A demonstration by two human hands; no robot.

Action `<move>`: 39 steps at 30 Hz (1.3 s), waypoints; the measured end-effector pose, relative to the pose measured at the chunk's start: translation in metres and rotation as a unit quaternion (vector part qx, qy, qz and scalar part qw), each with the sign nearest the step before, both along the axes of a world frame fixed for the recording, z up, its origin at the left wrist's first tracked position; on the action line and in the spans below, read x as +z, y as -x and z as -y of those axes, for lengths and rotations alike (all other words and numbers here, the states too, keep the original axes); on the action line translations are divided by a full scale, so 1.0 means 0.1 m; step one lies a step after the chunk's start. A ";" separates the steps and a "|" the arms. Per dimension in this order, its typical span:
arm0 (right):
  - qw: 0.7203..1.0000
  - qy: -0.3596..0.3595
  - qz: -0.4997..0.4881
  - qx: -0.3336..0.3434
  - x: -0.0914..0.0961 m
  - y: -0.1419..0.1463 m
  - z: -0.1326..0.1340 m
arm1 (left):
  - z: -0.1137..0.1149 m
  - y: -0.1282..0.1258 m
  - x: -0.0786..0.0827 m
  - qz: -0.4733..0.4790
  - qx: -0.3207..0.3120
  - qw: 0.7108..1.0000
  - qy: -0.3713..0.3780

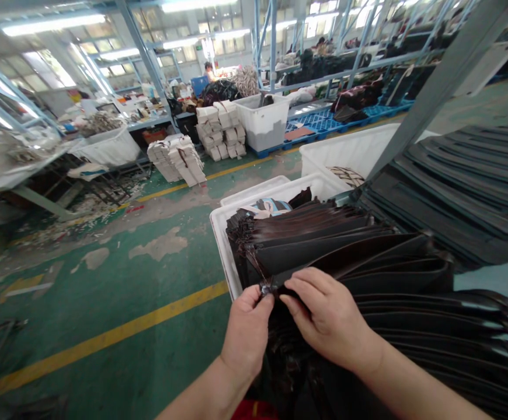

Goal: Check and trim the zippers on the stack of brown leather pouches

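My left hand [247,329] is closed, thumb and forefinger pinched on a small dark, partly shiny piece [266,289] that I cannot make out well. Close beside it, my right hand [330,315] has thumb and fingers pinched near the narrow end of a black leather-like piece [345,256]; the gripped edge is mostly hidden. Thin threads run from the left fingertips up toward a bundled stack of dark pieces [306,227]. That stack lies in a white plastic bin [221,245]. More black folded pieces [433,326] fan out under and right of my right forearm.
Dark ribbed panels [455,192] are stacked at the right, beside a slanting grey metal post [438,76]. Behind stand another white bin [354,149], bundles of white strips [184,160] and blue pallets [350,119]. Green floor with a yellow line [127,332] lies left.
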State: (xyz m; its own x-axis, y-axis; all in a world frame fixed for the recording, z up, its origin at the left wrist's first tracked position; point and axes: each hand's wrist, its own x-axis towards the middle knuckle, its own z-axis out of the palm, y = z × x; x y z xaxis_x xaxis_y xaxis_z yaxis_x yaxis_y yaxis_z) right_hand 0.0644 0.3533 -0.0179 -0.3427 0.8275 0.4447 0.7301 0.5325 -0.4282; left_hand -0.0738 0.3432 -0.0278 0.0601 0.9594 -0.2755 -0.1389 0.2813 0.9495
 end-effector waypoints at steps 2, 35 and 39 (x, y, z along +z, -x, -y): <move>1.000 0.007 0.011 -0.001 0.10 0.02 -0.08 | 0.02 0.02 -0.03 -0.043 0.000 0.999 -0.012; 0.958 0.254 0.027 0.131 0.10 0.06 -0.59 | -0.21 0.30 -0.11 -0.318 0.054 0.931 -0.169; 0.945 0.304 -0.030 0.115 0.05 0.12 -0.57 | -0.19 0.25 0.00 -0.381 0.036 0.895 -0.230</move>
